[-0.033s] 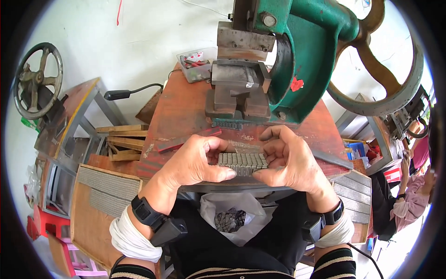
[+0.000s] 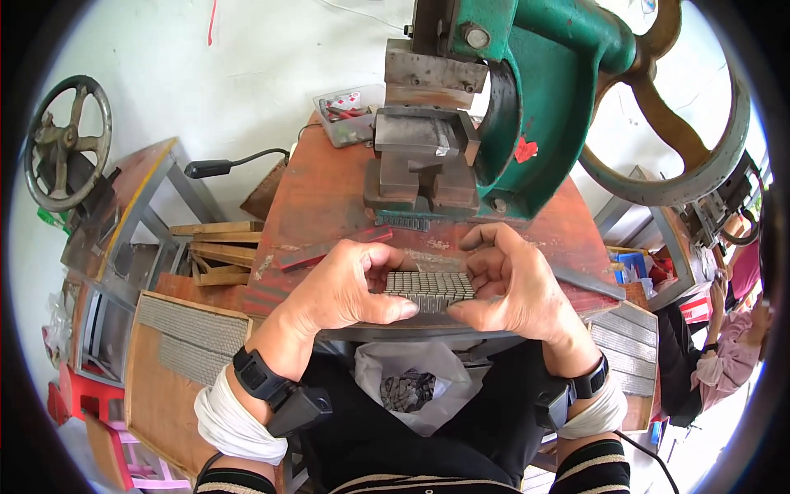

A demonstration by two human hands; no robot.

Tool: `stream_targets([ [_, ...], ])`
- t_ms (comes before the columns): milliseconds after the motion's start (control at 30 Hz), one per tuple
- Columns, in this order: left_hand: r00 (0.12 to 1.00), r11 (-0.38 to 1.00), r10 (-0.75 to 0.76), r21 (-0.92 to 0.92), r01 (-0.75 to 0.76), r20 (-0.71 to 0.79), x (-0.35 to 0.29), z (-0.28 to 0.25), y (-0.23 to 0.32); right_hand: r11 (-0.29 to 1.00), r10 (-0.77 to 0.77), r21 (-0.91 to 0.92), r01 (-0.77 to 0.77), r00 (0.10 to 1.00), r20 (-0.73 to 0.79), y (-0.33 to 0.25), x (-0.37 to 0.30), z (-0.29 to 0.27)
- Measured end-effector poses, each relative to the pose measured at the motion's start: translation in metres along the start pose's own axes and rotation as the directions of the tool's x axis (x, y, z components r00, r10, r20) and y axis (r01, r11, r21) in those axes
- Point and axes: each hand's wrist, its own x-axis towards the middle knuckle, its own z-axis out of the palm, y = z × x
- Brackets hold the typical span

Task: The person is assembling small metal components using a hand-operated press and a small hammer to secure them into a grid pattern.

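Note:
Between my two hands is a block of small grey metal pieces [image 2: 429, 286], packed in tight rows, at the front edge of the reddish table. My left hand [image 2: 354, 284] grips its left end, thumb on the near side and fingers curled behind. The right end is held by my right hand [image 2: 510, 284], its thumb at the near lower corner and its fingers bent. Beyond the block stands a green hand press [image 2: 543, 107] with a steel die [image 2: 420, 173] on its bed. A small dark toothed strip [image 2: 403, 222] lies at the foot of the die.
A red bar [image 2: 333, 249] lies left of my hands, a grey flat bar [image 2: 588, 282] to the right. Wooden trays with metal rows flank me, one left [image 2: 188, 383], one right [image 2: 625, 362]. A white bag [image 2: 370, 370] of scraps hangs between my knees. Another person [image 2: 728, 362] is at far right.

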Motion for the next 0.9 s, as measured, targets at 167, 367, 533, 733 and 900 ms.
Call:
stream_targets([
  [167,1.000,1.000,0.008,0.014,-0.008,0.012,-0.001,0.000,-0.004,1.000,0.000,0.004,0.000,1.000,0.009,0.004,0.000,-0.001],
  [367,1.000,1.000,0.006,0.006,-0.006,-0.005,-0.001,0.000,-0.003,0.998,0.021,0.051,-0.022,0.999,0.034,0.003,0.005,0.000],
  [533,0.997,0.988,-0.002,0.156,0.013,-0.073,-0.002,-0.002,-0.008,0.995,-0.080,-0.061,0.082,0.996,0.044,0.019,0.012,0.002],
  [733,0.866,0.434,0.499,0.868,-0.240,-0.010,-0.001,0.000,-0.047,0.778,-0.364,-0.489,0.395,0.917,0.161,0.066,0.020,0.014],
  [900,0.932,0.462,0.354,0.882,-0.096,-0.084,-0.002,0.013,-0.038,0.814,-0.330,-0.458,0.358,0.933,0.142,0.065,0.019,0.016],
])
